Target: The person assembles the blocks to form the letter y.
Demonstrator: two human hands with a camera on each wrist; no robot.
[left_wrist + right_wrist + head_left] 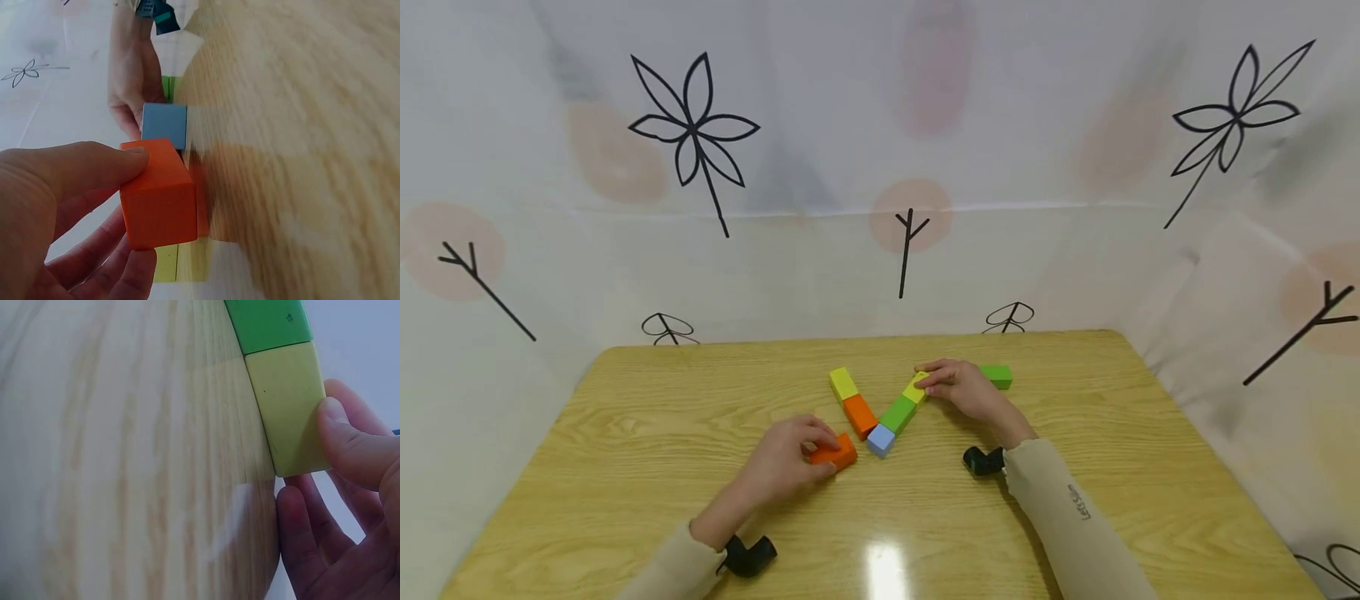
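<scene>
My left hand [786, 458] grips an orange block [846, 453] between thumb and fingers, just left of a light blue block [881, 440]. In the left wrist view the thumb lies along the top of this orange block [159, 212]. My right hand [966, 387] pinches a yellow block [913, 389] at the far end of a slanting row. Its thumb presses one side of the yellow block [290, 412] in the right wrist view, and a green block [272, 322] abuts it. The row runs from yellow through green [898, 414] to the blue block.
A second orange block [860, 415] and a second yellow block [843, 383] form the left side of a V that meets at the blue block. Another green block [997, 376] lies behind my right hand. The wooden table [685, 400] ends at a patterned cloth backdrop [820, 275].
</scene>
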